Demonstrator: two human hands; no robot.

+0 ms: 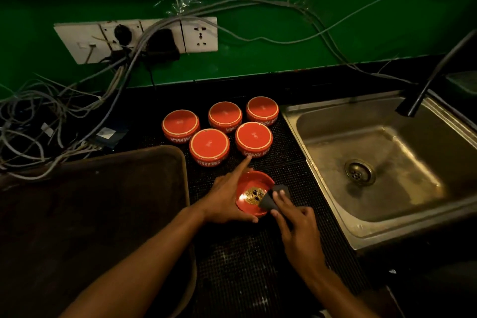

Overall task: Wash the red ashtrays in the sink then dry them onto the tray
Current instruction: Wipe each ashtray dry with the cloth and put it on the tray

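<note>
The left hand (227,199) holds a red ashtray (254,193) tilted open-side up over the black mat (245,266), thumb curled under its near rim and index finger stretched straight toward 12 o'clock. The right hand (296,224) pinches a dark cloth (273,197) between thumb and fingers and presses it into the ashtray's 3 o'clock edge, the remaining fingers loosely curled. Both forearms reach in from 6 o'clock, wrists bent slightly inward toward each other.

At 12 o'clock from the hands, 5 ashtrays (254,137) sit upside down in a cluster on the mat; the outstretched index finger nearly touches the nearest. The brown tray (144,162) lies at 9 o'clock and holds none of them. The steel sink (361,162) is at 3 o'clock, its tap (423,93) at 2 o'clock.

The grip looks light, so a firm push from the cloth could twist the ashtray loose and drop it on the mat. The pointing finger could nudge the near ashtray if the hand drifts forward. Sockets (198,35) and tangled cables (51,116) at 10 o'clock sit close enough that splashed water would be a hazard.
</note>
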